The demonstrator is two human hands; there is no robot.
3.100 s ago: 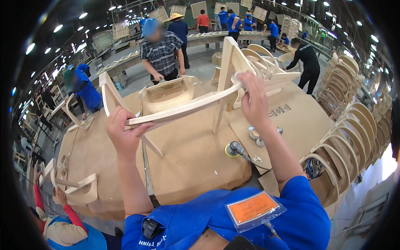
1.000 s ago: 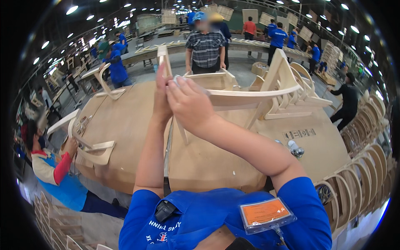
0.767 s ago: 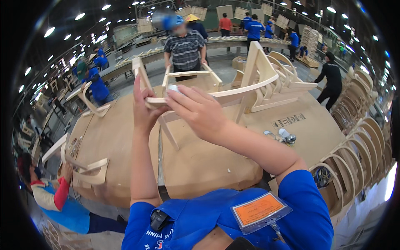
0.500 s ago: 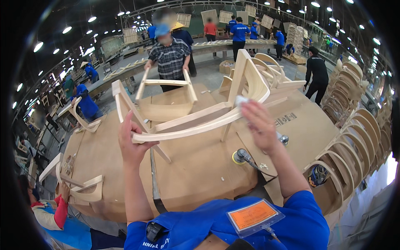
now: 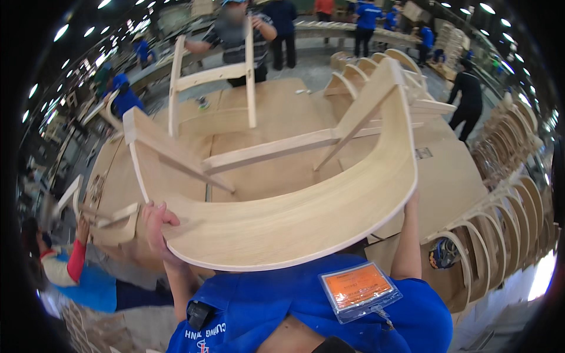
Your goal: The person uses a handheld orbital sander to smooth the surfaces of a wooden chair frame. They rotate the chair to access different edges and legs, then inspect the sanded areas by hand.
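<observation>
A pale wooden chair frame [image 5: 294, 226] tilts toward me over the table, its wide curved back panel facing up and its legs and crossbar beyond. Near the panel's left end, my left hand [image 5: 160, 226] grips the edge, thumb on the upper face and the other fingers curled at the rim. My right hand [image 5: 412, 206] is at the panel's right edge, mostly hidden behind it, so its fingers and anything in them do not show.
Brown board covers the table [image 5: 282, 109]. Across it, a person [image 5: 235, 35] holds another wooden frame [image 5: 212, 76] upright. Stacked curved chair backs [image 5: 500, 220] stand at right. At left, another worker [image 5: 82, 270] handles a chair part [image 5: 115, 226].
The chair frame has tipped toward me and come nearer, showing its panel's broad face. My right hand has gone from its top edge to behind the right side. The opposite person's frame has risen.
</observation>
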